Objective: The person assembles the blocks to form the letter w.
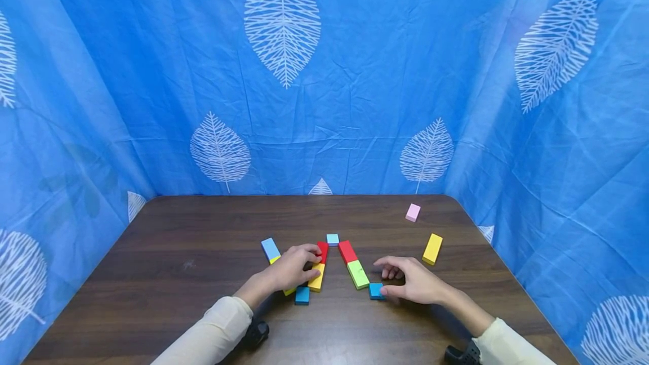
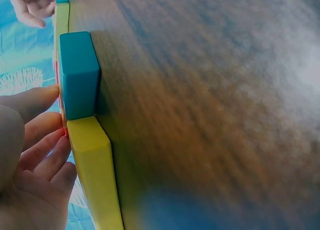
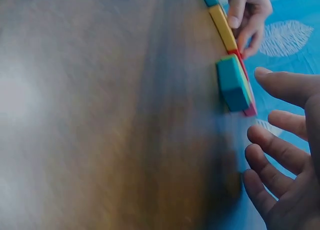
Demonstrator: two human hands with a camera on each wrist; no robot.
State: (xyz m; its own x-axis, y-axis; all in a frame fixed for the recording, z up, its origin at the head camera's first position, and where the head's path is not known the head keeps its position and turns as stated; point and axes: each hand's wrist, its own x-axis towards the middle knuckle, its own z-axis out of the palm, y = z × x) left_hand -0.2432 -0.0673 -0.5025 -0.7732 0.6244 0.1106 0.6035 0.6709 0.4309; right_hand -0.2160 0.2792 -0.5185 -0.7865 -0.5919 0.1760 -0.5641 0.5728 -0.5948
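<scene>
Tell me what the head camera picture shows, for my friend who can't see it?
Two hands rest among colored blocks on a brown table. The left hand touches a red block and a yellow block; the right hand touches a blue block. Blue leaf-print cloth hangs behind.

Red block (image 1: 322, 250), yellow block (image 1: 316, 279) flat, end-to-end; blue block (image 1: 376, 290) flat.
</scene>
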